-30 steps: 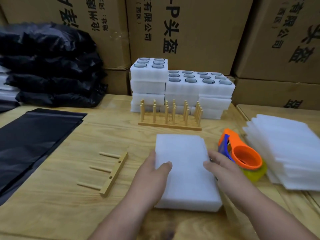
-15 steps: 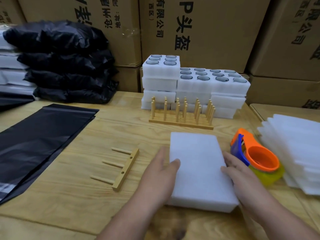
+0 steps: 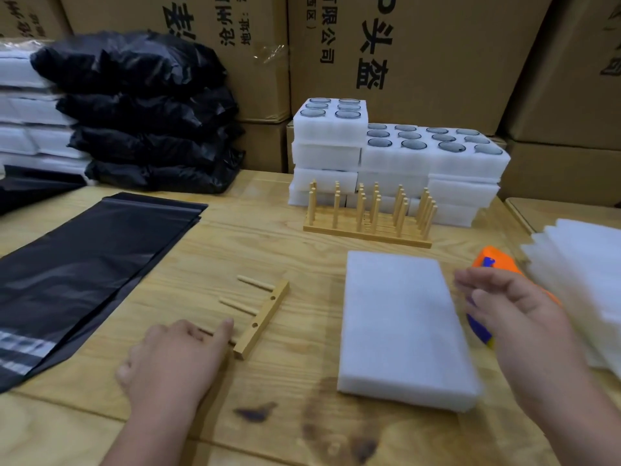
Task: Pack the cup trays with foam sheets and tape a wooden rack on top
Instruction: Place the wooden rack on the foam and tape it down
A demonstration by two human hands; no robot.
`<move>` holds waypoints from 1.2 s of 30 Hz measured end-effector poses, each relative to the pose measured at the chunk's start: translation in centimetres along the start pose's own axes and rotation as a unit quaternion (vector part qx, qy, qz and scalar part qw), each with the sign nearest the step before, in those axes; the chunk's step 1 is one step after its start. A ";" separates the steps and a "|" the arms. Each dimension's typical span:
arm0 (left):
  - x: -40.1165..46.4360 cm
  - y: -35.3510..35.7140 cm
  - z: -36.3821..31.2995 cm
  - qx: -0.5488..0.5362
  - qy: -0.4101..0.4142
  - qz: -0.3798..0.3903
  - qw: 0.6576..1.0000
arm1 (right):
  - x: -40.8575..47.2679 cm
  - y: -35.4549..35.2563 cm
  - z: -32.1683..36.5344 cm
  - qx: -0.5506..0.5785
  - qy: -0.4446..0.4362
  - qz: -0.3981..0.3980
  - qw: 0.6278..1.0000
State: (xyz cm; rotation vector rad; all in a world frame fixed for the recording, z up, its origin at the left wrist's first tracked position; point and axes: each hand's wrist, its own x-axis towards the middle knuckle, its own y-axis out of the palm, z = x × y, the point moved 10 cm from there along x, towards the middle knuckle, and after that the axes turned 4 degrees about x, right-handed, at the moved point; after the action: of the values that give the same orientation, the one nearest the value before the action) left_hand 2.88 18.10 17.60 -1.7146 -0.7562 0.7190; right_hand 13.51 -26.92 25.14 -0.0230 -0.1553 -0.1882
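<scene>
A white foam-covered tray block (image 3: 403,327) lies flat on the wooden table (image 3: 235,250). To its left lies a small wooden rack (image 3: 262,319) on its side, pegs pointing left. My left hand (image 3: 174,361) rests over the nearest peg, fingers loosely extended. My right hand (image 3: 514,314) hovers open and blurred just right of the block, in front of an orange and blue tape dispenser (image 3: 494,264). Several upright wooden racks (image 3: 369,216) stand behind the block, before stacked foam cup trays (image 3: 396,153).
A pile of loose foam sheets (image 3: 578,284) sits at the right edge. Flat black bags (image 3: 77,264) cover the table's left side, with stuffed black bags (image 3: 144,112) stacked behind. Cardboard boxes (image 3: 403,45) wall off the back.
Both hands have left the foam block. My left hand moved left onto the small rack's peg, and my right hand lifted away to the right toward the tape dispenser.
</scene>
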 end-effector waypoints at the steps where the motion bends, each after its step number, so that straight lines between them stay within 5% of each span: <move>1: 0.4 -0.2 -0.2 -0.008 0.008 0.009 1.000 | -0.1 0.4 0.3 -0.006 -0.006 0.005 1.000; 4: 1.6 -0.2 -0.5 -0.032 0.016 0.074 0.997 | -0.5 1.2 0.6 -0.004 -0.009 0.015 1.000; 9: 1.8 -2.4 -0.7 -0.123 0.039 0.054 0.990 | -1.1 1.9 1.1 0.022 -0.004 0.048 0.999; 14: -1.1 -5.4 -3.9 -0.406 0.149 0.010 0.902 | -1.3 1.6 1.6 0.019 -0.012 0.057 0.998; 21: -7.1 -10.9 -10.7 -0.558 0.315 -0.045 0.767 | -1.6 4.0 3.1 0.031 0.002 0.117 0.993; 24: -10.8 -11.2 -15.2 -0.486 0.423 -0.039 0.764 | -1.1 4.7 3.0 0.030 0.028 0.125 0.991; 29: -19.1 -8.2 -21.2 -0.179 0.632 -0.115 0.745 | -0.1 4.6 1.9 0.041 0.076 0.156 0.984; 36: -19.9 -2.2 -24.4 0.009 0.607 -0.050 0.793 | 2.5 1.5 -1.0 -0.156 0.056 0.088 0.982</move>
State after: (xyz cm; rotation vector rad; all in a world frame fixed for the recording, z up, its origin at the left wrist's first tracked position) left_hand 9.23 -11.20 27.42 -1.6736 0.0923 -0.5050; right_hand 16.41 -25.99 24.54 -0.3363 -0.0105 -0.0349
